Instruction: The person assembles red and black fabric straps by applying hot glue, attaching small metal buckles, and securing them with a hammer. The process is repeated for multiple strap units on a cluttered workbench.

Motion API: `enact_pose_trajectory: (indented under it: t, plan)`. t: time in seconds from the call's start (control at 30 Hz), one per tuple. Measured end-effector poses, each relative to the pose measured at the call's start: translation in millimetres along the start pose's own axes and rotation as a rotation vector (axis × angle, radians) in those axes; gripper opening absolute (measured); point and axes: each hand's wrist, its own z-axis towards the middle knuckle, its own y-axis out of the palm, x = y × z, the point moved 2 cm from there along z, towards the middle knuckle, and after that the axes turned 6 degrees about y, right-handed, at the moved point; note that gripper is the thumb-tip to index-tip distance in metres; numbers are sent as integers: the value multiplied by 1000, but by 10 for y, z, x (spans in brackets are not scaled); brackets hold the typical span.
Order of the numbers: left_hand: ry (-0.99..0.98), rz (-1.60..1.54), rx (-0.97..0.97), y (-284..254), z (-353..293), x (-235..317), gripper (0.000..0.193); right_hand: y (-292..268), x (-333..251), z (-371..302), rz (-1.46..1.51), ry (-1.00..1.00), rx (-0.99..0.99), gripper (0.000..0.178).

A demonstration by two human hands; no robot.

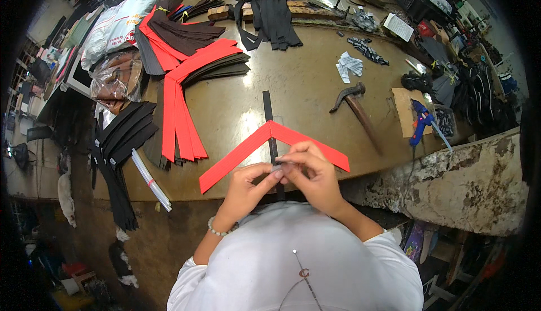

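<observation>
Work at the table edge, 2 bare hands. Left hand [245,190]: thumb and index finger drawn to a pinch, apparently with hold of a small grey piece [276,168]. Right hand [315,178]: also pinched, its fingertips meeting the left's at that same piece; which of the 2 bore the grip, could not tell. Piece's exact shape hidden by the fingers.

Just beyond the fingertips, the red angled piece [236,158] lay flat, its corner pointing away, 1 arm reaching out to each side of the hands. A black strip [267,105] ran from under that corner, far end beyond it, near part passing below the hands.

Judged as fine fingertip work. Best done with a light, steady left pinch while the right fingertips did the adjusting; wrists low, forearms clear of the red arms, since a brush could have skewed the corner off the strip. Hammer [360,116] lay beyond and right of the right hand, well apart, so elbow room looked ample.
</observation>
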Motion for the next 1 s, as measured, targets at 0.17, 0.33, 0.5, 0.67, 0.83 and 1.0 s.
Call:
enact_pose_trajectory:
  t: [0.17, 0.33, 0.5, 0.67, 0.83, 1.0]
  plan:
    - [-91, 35, -14, -48, -159, -40, 21, -13, 229, 64, 684, 522, -51, 14]
    - [-239, -314, 180, -77, -186, -108, 22, -491, 65, 343, 96, -121, 538, 12]
    - [-184, -741, 108, 7, -57, -161, 29, -324, 22, 269, -981, -711, 349, 30]
    - [-224, -669, 60, 5, -49, -93, 25, -201, -11, 281, -944, -795, 293, 34]
    - [-303, -756, 49, 22, -18, -123, 34, 8, -8, 138, -763, -746, 125, 36]
    - [-293, -795, 81, 56, -20, -254, 40, 108, 161, -14, -421, -455, 2, 40]
